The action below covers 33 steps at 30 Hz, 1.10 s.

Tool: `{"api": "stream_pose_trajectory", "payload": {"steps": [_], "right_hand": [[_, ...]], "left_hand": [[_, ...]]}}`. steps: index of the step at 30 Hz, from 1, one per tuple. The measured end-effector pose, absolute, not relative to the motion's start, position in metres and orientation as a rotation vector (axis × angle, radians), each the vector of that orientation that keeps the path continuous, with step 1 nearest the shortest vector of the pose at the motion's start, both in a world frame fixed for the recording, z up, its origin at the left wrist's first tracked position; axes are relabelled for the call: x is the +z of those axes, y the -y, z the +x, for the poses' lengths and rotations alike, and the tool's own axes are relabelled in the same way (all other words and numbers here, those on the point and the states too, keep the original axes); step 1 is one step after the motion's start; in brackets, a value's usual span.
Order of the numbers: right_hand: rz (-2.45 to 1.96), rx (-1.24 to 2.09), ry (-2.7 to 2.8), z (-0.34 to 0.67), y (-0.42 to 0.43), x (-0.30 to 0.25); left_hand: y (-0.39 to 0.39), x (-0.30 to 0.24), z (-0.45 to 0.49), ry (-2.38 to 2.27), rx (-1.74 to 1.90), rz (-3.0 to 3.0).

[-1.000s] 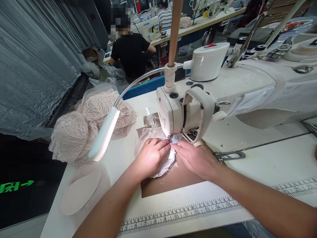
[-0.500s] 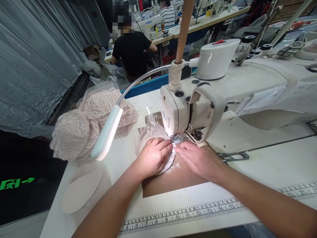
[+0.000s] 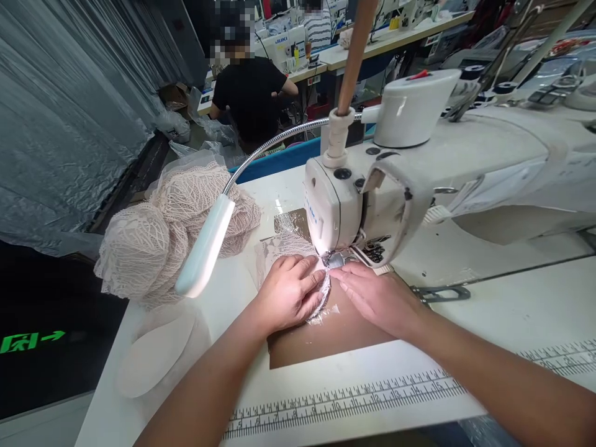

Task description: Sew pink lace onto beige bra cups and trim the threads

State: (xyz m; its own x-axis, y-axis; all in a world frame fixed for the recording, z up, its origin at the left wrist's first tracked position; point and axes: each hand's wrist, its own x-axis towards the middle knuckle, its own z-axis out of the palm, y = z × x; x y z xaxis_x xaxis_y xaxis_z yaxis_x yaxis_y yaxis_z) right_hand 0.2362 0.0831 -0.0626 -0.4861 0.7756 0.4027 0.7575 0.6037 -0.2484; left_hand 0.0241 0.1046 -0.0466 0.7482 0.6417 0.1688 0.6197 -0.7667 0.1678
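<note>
A pale pink lace piece (image 3: pixel 285 246) lies under the needle end of a white sewing machine (image 3: pixel 331 202), with a curved edge toward me. My left hand (image 3: pixel 286 295) presses on the lace, its fingers bent over it and gripping close to the curved edge. From the other side, my right hand (image 3: pixel 379 295) has its fingers together, with the fingertips closed on that edge just in front of the presser foot (image 3: pixel 326 259). Both hands rest over a brown sheet (image 3: pixel 321 347) on the machine table. The fingertips partly hide the edge.
A lamp (image 3: pixel 205 248) on a bendy metal neck hangs left of my hands. Behind it sits a pile of lace cups (image 3: pixel 139 248); a smooth oval pad (image 3: pixel 156 357) lies nearer. A printed ruler (image 3: pixel 344 403) runs along the front edge. A person in black (image 3: pixel 249 93) sits ahead.
The fingers of my left hand have shifted slightly and spread a little on the lace, showing more of its edge. The view has moved a touch.
</note>
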Motion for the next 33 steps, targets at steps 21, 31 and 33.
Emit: {"api": "stream_pose_trajectory", "payload": {"steps": [21, 31, 33], "right_hand": [[-1.191, 0.099, 2.486, 0.2359, -0.0825, -0.0632], [-1.012, 0.189, 2.544, 0.2394, -0.0794, -0.06], [-1.032, 0.185, 2.551, 0.2389, -0.0791, -0.0596]], "left_hand": [[-0.1074, -0.0481, 0.0216, -0.867, 0.223, 2.988], [-0.1089, -0.0459, 0.019, -0.847, 0.212, 2.934], [-0.1087, -0.0458, 0.0196, -0.856, 0.207, 2.932]]}}
